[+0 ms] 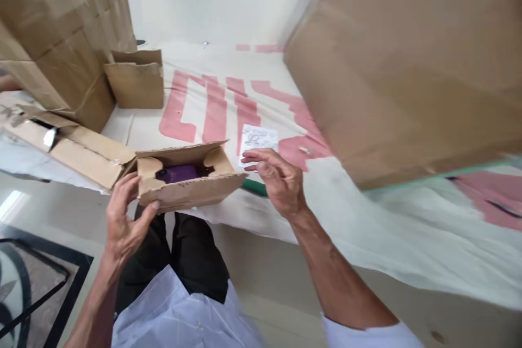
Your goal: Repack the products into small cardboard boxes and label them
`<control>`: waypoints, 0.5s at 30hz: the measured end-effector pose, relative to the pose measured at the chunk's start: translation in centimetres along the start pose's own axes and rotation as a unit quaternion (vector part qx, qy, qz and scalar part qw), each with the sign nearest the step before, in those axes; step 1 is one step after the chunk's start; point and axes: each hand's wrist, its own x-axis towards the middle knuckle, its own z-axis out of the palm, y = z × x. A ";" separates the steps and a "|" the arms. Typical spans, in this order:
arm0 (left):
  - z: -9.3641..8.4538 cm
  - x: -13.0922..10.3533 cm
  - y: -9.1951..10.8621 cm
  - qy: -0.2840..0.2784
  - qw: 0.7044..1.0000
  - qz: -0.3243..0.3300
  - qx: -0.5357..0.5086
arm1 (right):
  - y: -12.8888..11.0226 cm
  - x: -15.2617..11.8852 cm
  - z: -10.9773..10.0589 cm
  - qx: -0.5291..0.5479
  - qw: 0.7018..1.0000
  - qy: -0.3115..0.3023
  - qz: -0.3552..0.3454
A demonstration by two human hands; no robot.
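An opened brown cardboard box (196, 191) lies at the front edge of the cloth-covered table, with a purple item (180, 174) inside it. My left hand (127, 217) grips the left end of this box, thumb on the near side and fingers at the end. To the right of the box is my right hand (277, 176), over a printed white paper (261, 138); its fingers are loosely extended and nothing shows in them. Part of a green object (255, 187) shows beneath the right hand, beside the box.
A long carton (87, 152) lies left of the box. Behind it are a small open carton (138, 84) and large taped cartons (73, 27). Another large carton (416, 76) fills the right. The tablecloth (207, 119) has red lettering. A black metal frame (36, 304) stands at lower left.
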 end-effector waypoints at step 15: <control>-1.3 5.0 2.2 -0.233 0.969 -0.032 -0.079 | -3.4 0.1 -2.3 -0.043 0.956 -0.267 -0.113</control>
